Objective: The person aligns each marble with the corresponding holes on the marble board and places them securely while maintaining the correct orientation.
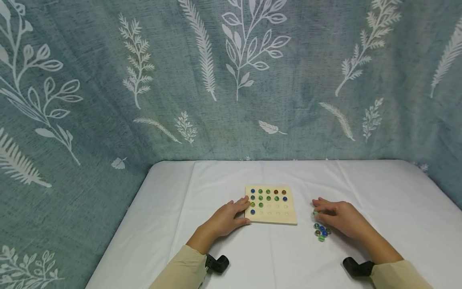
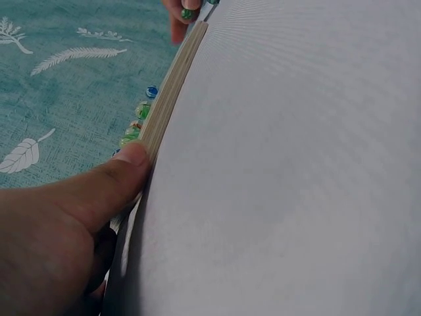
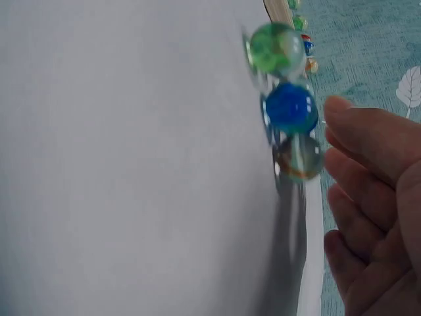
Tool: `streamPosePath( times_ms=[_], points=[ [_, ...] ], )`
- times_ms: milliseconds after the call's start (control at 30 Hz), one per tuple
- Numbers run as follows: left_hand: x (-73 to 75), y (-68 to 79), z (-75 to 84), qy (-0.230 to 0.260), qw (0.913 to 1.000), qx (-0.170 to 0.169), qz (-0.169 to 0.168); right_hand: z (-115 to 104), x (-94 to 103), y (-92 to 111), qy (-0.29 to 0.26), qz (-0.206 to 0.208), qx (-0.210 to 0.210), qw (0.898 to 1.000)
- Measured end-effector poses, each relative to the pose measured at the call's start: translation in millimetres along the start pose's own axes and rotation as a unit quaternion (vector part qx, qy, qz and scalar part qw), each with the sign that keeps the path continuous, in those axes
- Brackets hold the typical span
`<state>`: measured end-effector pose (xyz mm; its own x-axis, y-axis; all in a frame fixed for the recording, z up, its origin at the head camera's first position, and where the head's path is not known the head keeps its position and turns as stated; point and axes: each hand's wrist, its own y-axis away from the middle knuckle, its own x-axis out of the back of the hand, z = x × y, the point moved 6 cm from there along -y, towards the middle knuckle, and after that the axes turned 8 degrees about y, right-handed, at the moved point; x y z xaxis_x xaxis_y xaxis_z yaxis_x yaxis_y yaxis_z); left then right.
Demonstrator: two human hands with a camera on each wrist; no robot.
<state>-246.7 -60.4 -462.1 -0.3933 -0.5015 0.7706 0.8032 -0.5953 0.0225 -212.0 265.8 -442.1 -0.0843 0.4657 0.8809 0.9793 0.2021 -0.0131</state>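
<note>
A pale wooden board (image 1: 274, 217) with rows of round hollows lies on the white cloth, green, blue, brown and yellowish marbles filling its two far rows and part of the nearer ones. My left hand (image 1: 226, 218) rests at the board's left side, fingers extended over the edge. Its thumb (image 2: 125, 168) presses the near left corner. To the right of the board, my right hand (image 1: 341, 216) pinches a green marble (image 2: 187, 13) at its fingertips. Just below that hand sits a loose cluster of marbles, including a blue marble (image 3: 291, 107) and a green marble (image 3: 276, 49).
A white cloth (image 1: 223, 180) covers the table. Behind it and at the sides hangs a blue-green curtain (image 1: 231, 140) with white leaf prints. A black wrist device sits at each sleeve cuff.
</note>
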Motion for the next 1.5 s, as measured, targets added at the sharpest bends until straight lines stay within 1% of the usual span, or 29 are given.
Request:
streamPosePath(
  times_ms=[133,267,467,600,700,767,833,967,1100,1200,1300,1500],
  points=[
    [0.0,-1.6,1.8,-0.003,1.0000,-0.003,0.000,-8,2.3,-1,-0.012,0.043,0.008,0.999],
    [0.1,-2.0,2.6,-0.001,1.0000,-0.001,-0.001,-22,0.1,-5,-0.040,0.069,0.001,0.997],
    [-0.9,-0.8,1.7,0.007,1.0000,0.007,-0.001,-49,-10.9,-15,-0.085,0.092,-0.009,0.992],
    [-1.7,0.2,0.5,0.009,0.9999,0.008,0.002,-69,-20.0,-22,-0.103,0.116,-0.011,0.988],
    [-2.1,0.0,0.1,0.010,0.9999,0.007,0.002,-81,-28.6,-28,-0.116,0.125,-0.014,0.985],
    [-2.1,-0.4,0.1,0.011,0.9999,0.007,0.002,-88,-35.3,-32,-0.121,0.119,-0.018,0.985],
    [-2.0,-0.8,-0.4,0.010,0.9999,0.011,0.001,-95,-41.7,-36,-0.116,0.105,-0.017,0.987],
    [-1.4,-1.3,-0.1,0.011,0.9999,0.013,0.000,-106,-51.8,-41,-0.087,0.074,-0.008,0.993],
    [-0.6,-1.0,0.7,0.013,0.9999,0.007,0.000,-115,-59.1,-44,-0.058,0.054,0.015,0.997],
    [-0.5,-0.9,0.1,0.013,0.9999,0.007,-0.001,-121,-63.4,-45,-0.040,0.043,0.035,0.998],
    [-0.9,-1.0,-0.1,0.011,0.9999,0.005,-0.002,-124,-65.8,-46,-0.021,0.034,0.046,0.998],
    [-0.8,-0.5,-0.1,0.012,0.9999,0.007,-0.002,-129,-66.8,-48,0.001,0.026,0.048,0.999]
  ],
)
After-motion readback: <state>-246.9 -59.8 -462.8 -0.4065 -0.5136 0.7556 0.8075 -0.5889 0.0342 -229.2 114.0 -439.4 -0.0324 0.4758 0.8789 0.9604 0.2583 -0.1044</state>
